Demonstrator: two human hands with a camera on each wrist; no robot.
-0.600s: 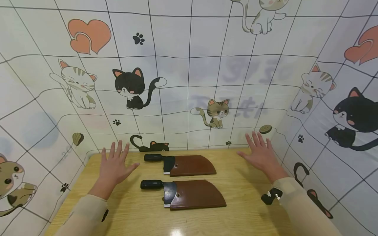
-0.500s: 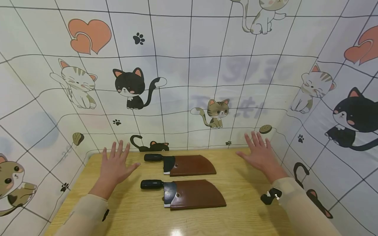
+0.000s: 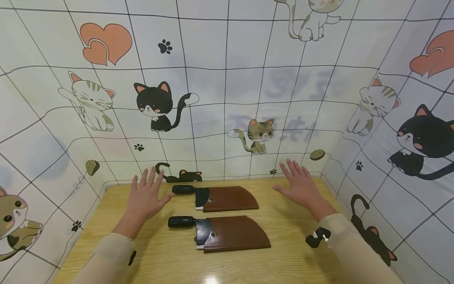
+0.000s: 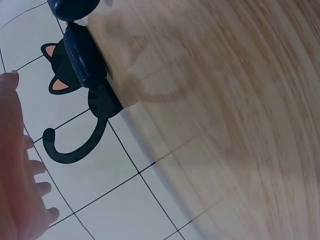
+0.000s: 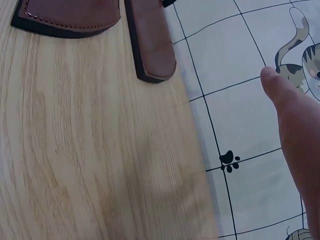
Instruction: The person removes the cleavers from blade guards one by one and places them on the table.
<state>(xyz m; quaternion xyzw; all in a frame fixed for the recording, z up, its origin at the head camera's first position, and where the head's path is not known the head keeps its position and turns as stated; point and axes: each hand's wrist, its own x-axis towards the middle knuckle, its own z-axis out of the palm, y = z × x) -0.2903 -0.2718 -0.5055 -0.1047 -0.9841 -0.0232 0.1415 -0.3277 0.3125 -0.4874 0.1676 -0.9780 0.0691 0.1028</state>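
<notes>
A: Biggest thing in the bkgd?
B: Wall covering point(image 3: 209, 126), white w/ black grid lines, printed cats point(image 3: 155, 96), hearts point(image 3: 120, 39), paw prints point(image 3: 165, 47).
A: Next?
B: Wood-grain table point(image 3: 291, 252), its back edge along that covering.
A: Then?
B: 2 pale sleeves point(image 3: 358, 246), 1 per side, in from the bottom.
A: Loc. of the main items?
B: Mid-table, flat, 1 behind the other: near cleaver point(image 3: 203, 232) looks bigger, far cleaver point(image 3: 202, 197) sits close to the back edge. Each wears a brown sheath point(image 3: 237, 235), some metal showing at the heel.
A: Hands?
B: L hand point(image 3: 146, 200): fingers straight & spread, thumb pointing at the far black handle point(image 3: 183, 189); L wrist cam shows a gap btwn them. R hand point(image 3: 299, 189): fingers straight, slightly spread, thumb out, apart from the far sheath's tip.
A: Smallest?
B: Black wrist gear point(image 3: 313, 240) by the R cuff, then a round rivet point(image 3: 213, 234) on the near sheath.
</notes>
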